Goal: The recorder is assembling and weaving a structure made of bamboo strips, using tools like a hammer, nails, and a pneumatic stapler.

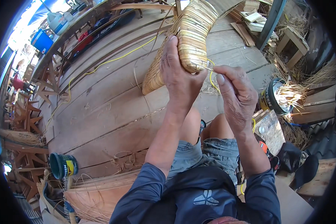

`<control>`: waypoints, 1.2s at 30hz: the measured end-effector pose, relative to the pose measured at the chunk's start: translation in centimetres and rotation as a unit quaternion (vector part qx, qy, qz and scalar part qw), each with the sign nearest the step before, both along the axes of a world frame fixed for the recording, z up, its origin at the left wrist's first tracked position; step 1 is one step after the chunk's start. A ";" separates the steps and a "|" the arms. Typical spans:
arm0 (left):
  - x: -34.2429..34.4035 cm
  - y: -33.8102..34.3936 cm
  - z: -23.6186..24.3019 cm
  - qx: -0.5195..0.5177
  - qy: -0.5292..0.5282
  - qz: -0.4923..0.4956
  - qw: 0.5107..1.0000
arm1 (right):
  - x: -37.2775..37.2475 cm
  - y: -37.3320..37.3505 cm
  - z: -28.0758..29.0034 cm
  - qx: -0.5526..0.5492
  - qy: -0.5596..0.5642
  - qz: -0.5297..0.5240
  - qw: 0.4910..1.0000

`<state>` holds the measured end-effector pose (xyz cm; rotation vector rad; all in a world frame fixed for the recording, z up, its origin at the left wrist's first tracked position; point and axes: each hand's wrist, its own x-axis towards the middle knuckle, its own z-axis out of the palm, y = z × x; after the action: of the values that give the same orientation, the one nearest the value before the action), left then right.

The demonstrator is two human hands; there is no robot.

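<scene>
1. Wicker (194, 35): up front, above the lap, over the plank floor (112, 100). Wrapped curved end points back at the person; flatter woven side slopes down to the left.
2. Left hand (180, 71): grasping the wrapped end. Fingers run up its left side, thumb crosses just under the tip. Some fingertips hidden, so exact contact can't be told.
3. Right hand (236, 89): thumb and forefinger pinch a thin strand (206, 68), other fingers curled in. Hand sits just right of the tip, apart from the wicker body.
4. Strand: short span between the tip and the right fingertips, looks fairly straight.
5. Handling, judged: wicker likely light for its bulk, firm but slightly springy; ridged wraps should give grip, not slippery. Strand likely bendy, could snap or split if kinked.
6. Best hold, judged: wicker round the thick wrapped end, clear of the strand's exit; strand close to the tip, between finger pads.
</scene>
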<state>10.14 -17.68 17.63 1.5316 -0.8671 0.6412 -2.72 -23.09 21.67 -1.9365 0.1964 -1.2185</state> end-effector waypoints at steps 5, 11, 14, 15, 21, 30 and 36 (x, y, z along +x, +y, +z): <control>-0.5 0.1 -0.5 0.016 -0.014 -0.001 1.000 | -0.5 -0.1 0.0 -0.020 0.009 -0.007 1.000; -0.4 0.0 -0.8 0.007 -0.036 -0.002 0.999 | -1.2 -0.8 -0.9 -0.040 0.041 -0.027 0.998; -0.6 0.1 -0.7 0.017 -0.023 -0.003 1.000 | -1.0 -1.0 -0.8 -0.107 0.001 -0.045 0.993; -0.6 0.1 -0.8 0.018 -0.022 -0.004 1.000 | -1.1 -0.9 -0.9 -0.106 0.002 -0.047 0.993; -0.6 -0.4 -1.2 0.007 -0.067 0.000 0.998 | -2.2 -1.2 -0.3 -0.275 0.026 -0.107 0.955; -0.5 -1.0 -1.3 -0.039 -0.062 -0.007 0.997 | -2.4 -0.9 0.8 -0.417 0.033 -0.110 0.902; -0.1 -1.1 -1.7 -0.031 -0.083 -0.021 0.996 | -1.3 -0.7 -0.6 -0.437 0.026 -0.157 0.885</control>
<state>10.01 -18.80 15.90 1.4147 -0.9943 0.7661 -4.04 -23.82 21.06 -2.7953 -0.0347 -1.6467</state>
